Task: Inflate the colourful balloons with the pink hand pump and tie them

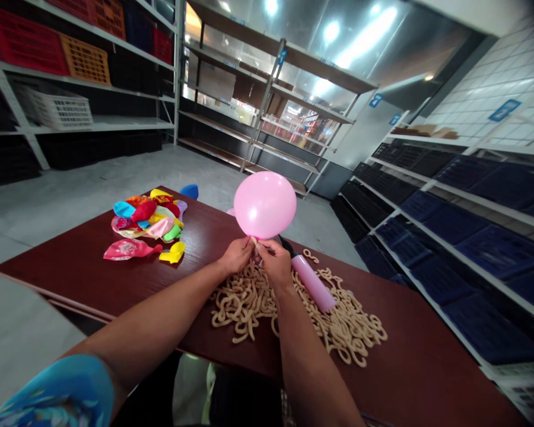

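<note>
An inflated pink balloon [265,204] stands upright above the table, its neck at the bottom between my two hands. My left hand [239,255] is closed, pinching the neck from the left. From the right, my right hand [275,260] also pinches at the neck, thumb and fingers together. A small pale bit shows between the fingertips; whether it is the balloon's mouth or a loop, I cannot tell. Beneath both hands spreads a heap of beige, curled, rubbery loops [244,302]. Beside my right hand, a pink cylinder [314,283] lies slanted on the heap.
Uninflated balloons [149,213] in mixed colours lie piled on the left of the dark red table [84,279]. A blue balloon [189,191] shows past its far edge. Shelves with crates [84,59] stand left, bare racks [258,118] ahead, dark blue crates [493,231] right.
</note>
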A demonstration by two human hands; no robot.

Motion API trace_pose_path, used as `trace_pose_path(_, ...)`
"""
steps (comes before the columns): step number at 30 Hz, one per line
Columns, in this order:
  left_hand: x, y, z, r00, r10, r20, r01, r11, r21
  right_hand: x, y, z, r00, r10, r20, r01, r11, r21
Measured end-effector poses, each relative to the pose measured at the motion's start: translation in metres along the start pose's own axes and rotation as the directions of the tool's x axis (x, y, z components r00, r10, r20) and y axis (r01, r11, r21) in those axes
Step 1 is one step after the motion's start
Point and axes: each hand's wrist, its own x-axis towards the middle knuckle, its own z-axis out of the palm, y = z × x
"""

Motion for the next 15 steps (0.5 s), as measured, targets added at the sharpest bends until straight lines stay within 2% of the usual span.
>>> trace_pose_path(3,-0.001,0.000,-0.001,1.000,-0.007,-0.009,0.007,1.000,0.018,-0.001,0.002,0.000,1.000,-0.010,0.011,0.011,1.000,-0.017)
trace_pose_path(7,0.000,0.001,0.000,0.999,-0.043,0.034,0.045,0.997,-0.069,-0.001,0.002,-0.001,0.998,-0.010,0.060,0.011,1.000,-0.019)
trace_pose_path(11,-0.001,0.007,0.001,0.990,-0.089,0.111,0.113,0.965,-0.238,-0.001,0.001,0.001,0.995,0.032,0.096,-0.039,0.996,0.075)
trace_pose_path(15,-0.005,0.020,0.000,0.962,-0.164,0.220,0.237,0.899,-0.367,-0.001,-0.004,0.002,0.986,0.076,0.146,-0.105,0.972,0.208)
